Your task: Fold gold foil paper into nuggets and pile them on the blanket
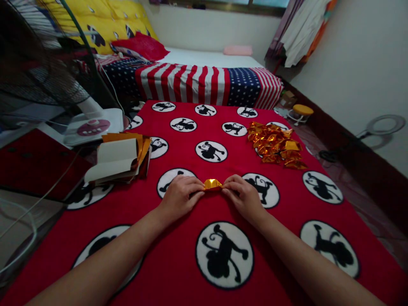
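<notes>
A small folded gold foil paper ingot (212, 184) is held just above or on the red cloth, midway between my hands. My left hand (181, 193) pinches its left tip between thumb and fingers. At the opposite tip, my right hand (244, 195) grips it the same way. Further back on the right lies a heap of finished-looking gold foil ingots (276, 144). To the left rests a loose stack of gold and white paper sheets (116, 155), some with curled edges.
The red cloth (178, 272) with round monkey prints covers the surface. At the left stand a fan base (94, 125) and a dark red box (38, 161) crossed by a cable. Behind is a bed with a flag-patterned cover (191, 83). A yellow stool (302, 110) stands at the right.
</notes>
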`<state>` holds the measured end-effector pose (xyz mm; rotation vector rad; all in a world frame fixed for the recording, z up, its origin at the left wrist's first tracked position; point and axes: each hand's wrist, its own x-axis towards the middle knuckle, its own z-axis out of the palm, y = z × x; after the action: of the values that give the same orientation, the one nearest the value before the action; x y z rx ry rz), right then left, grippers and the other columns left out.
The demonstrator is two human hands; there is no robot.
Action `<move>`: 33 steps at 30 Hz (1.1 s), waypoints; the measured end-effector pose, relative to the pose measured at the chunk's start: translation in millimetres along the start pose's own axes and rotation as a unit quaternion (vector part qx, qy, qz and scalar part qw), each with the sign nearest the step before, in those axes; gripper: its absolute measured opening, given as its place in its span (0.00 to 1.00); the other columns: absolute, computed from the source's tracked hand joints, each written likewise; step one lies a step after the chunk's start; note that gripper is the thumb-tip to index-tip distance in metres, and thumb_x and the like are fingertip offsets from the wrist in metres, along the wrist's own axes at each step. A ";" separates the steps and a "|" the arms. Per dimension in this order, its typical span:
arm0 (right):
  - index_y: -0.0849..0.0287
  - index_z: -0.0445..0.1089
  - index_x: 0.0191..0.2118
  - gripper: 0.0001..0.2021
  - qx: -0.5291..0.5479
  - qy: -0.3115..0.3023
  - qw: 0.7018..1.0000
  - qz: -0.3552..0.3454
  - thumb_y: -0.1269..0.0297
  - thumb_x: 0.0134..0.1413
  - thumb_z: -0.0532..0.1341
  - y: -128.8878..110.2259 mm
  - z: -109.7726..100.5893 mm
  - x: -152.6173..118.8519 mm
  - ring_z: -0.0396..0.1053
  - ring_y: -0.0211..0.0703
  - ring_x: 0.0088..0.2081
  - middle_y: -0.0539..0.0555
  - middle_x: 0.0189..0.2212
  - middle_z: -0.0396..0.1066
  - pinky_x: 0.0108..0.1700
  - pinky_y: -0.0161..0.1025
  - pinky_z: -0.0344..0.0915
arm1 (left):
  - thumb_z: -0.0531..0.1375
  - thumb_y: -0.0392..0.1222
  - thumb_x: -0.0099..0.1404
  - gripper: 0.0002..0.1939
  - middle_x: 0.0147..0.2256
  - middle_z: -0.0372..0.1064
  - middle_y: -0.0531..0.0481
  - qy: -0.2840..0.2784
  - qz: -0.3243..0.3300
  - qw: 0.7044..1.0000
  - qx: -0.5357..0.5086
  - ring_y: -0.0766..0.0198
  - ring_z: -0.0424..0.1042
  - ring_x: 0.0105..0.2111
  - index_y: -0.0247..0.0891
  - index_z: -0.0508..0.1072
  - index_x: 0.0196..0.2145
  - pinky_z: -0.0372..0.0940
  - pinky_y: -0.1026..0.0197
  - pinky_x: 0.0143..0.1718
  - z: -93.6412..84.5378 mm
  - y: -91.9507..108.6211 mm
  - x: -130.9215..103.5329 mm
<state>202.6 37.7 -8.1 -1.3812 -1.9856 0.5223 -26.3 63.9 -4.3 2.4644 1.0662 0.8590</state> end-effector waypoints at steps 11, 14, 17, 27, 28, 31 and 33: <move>0.56 0.71 0.29 0.07 -0.138 -0.002 0.988 0.076 0.65 0.58 0.59 -9.6 3.9 13.8 0.68 0.40 0.30 0.51 0.31 0.71 0.32 0.37 0.56 | 0.58 0.36 0.64 0.09 0.34 0.73 0.49 0.004 -0.085 0.996 -0.028 0.63 0.71 0.34 0.37 0.76 0.28 0.66 0.59 0.39 5.5 2.0 10.0; 0.55 0.72 0.28 0.08 -0.158 0.004 0.983 0.095 0.63 0.58 0.60 -13.3 6.0 16.0 0.68 0.41 0.30 0.51 0.29 0.71 0.31 0.37 0.55 | 0.59 0.35 0.63 0.08 0.33 0.72 0.48 0.014 -0.101 0.995 -0.016 0.63 0.71 0.33 0.37 0.75 0.27 0.66 0.59 0.39 8.0 2.2 10.1; 0.55 0.72 0.28 0.09 -0.175 0.003 0.977 0.118 0.61 0.58 0.60 -17.3 7.0 18.1 0.68 0.41 0.30 0.51 0.29 0.71 0.29 0.37 0.53 | 0.60 0.36 0.62 0.07 0.32 0.72 0.49 0.012 -0.122 0.992 -0.004 0.63 0.70 0.33 0.37 0.76 0.27 0.65 0.60 0.37 9.6 2.1 11.2; 0.56 0.72 0.28 0.11 -0.201 -0.014 0.967 0.159 0.60 0.59 0.58 -25.2 5.9 20.4 0.67 0.38 0.31 0.50 0.31 0.70 0.30 0.36 0.50 | 0.59 0.40 0.63 0.10 0.33 0.73 0.50 -0.014 -0.187 0.982 0.002 0.63 0.71 0.33 0.38 0.77 0.27 0.62 0.61 0.35 8.2 0.4 16.2; 0.56 0.72 0.28 0.11 -0.200 -0.014 0.967 0.160 0.60 0.60 0.58 -25.0 6.4 20.2 0.67 0.37 0.31 0.50 0.32 0.70 0.30 0.36 0.50 | 0.59 0.40 0.64 0.10 0.34 0.73 0.50 -0.015 -0.188 0.982 0.007 0.63 0.70 0.33 0.38 0.76 0.27 0.61 0.61 0.35 8.3 0.9 16.0; 0.55 0.73 0.29 0.11 -0.198 -0.010 0.967 0.159 0.59 0.60 0.57 -23.7 7.6 19.2 0.66 0.36 0.30 0.49 0.33 0.69 0.30 0.36 0.50 | 0.58 0.40 0.65 0.10 0.34 0.72 0.50 -0.006 -0.176 0.984 0.018 0.63 0.70 0.33 0.38 0.75 0.28 0.61 0.61 0.34 9.6 2.3 14.3; 0.55 0.72 0.29 0.11 -0.196 -0.007 0.968 0.156 0.59 0.60 0.58 -23.0 7.9 18.0 0.65 0.36 0.30 0.49 0.32 0.68 0.29 0.36 0.49 | 0.58 0.39 0.65 0.09 0.33 0.71 0.50 0.005 -0.162 0.987 0.013 0.63 0.69 0.34 0.37 0.75 0.28 0.61 0.61 0.36 10.5 2.6 12.3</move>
<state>177.6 46.4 6.4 -1.9581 -1.9619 0.2811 -11.5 70.7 -6.1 2.2195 1.4382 0.7572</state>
